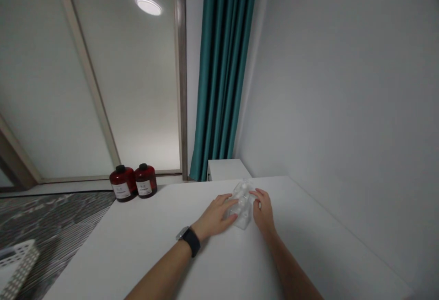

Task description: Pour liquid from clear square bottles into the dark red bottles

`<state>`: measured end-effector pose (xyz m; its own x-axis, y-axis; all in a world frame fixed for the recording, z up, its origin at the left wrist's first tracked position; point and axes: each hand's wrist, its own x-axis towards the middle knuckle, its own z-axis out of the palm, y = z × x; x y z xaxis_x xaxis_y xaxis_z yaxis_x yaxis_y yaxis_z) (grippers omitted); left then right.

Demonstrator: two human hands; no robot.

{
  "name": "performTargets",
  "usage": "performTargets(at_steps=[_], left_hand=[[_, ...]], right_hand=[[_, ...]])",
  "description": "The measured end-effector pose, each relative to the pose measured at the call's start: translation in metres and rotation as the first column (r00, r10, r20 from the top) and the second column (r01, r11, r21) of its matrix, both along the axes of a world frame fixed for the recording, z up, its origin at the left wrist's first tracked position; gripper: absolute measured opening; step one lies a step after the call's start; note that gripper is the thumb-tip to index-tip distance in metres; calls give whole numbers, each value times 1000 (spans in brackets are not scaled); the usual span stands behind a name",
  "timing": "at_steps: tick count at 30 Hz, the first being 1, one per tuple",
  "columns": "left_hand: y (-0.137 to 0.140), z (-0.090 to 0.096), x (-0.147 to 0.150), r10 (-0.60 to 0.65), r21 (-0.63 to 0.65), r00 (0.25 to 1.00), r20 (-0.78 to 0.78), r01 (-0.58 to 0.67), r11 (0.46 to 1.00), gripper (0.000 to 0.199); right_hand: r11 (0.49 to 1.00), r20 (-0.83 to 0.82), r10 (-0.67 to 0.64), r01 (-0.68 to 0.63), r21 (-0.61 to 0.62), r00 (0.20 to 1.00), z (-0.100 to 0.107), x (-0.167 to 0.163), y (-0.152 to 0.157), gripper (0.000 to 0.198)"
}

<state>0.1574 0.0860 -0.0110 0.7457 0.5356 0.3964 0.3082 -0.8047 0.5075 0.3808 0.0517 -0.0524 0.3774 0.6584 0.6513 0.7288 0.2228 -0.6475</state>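
Note:
A crumpled, clear plastic bag [243, 215] lies on the white table [164, 249]. It looks puffed in places, and I cannot make out anything inside it. My left hand [216, 214] rests on the bag's left side, fingers spread and thumb apart, with a dark-banded watch [190, 240] on the wrist. At the bag's upper right edge is my right hand [263, 208]. Its fingers bend toward the plastic and touch or nearly touch it, while a gap shows between thumb and fingers.
Two dark red bottles [123, 184] with black caps and white labels stand at the table's far left corner. A white perforated basket [20, 263] is low at left. Beyond the far edge are a white cabinet [228, 168] and a teal curtain [222, 71]. A wall borders the right.

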Motion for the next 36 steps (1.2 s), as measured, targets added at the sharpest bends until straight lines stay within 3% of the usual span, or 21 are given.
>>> performTargets(at_steps=[7,13,15,19,21,29,36], left_hand=[[-1,13,-33,15,-26,998,-62,-17,1000,44],[-2,18,-100,115,-32,990,-76,-117,993,44],[-3,18,-129,169,-40,984,-59,-171,984,43],[-5,16,-186,262,-85,965,-30,-264,961,47],[-5,13,-212,331,-87,942,-51,-334,938,51],[0,-6,-298,595,-105,804,1,-592,799,73],[6,-25,-326,729,-113,679,88,-720,685,72]], right_hand=[[988,-20,128,-129,-83,992,-2,-15,3,31],[945,-63,294,-300,-129,954,2,-65,-9,27],[911,-72,373,-380,-159,925,4,-88,-14,27],[758,-123,565,-573,-312,816,12,-136,-18,39],[700,-130,627,-629,-339,768,16,-161,-13,40],[588,-144,730,-722,-365,668,26,-265,30,44],[613,-96,743,-731,-299,662,16,-309,55,50]])
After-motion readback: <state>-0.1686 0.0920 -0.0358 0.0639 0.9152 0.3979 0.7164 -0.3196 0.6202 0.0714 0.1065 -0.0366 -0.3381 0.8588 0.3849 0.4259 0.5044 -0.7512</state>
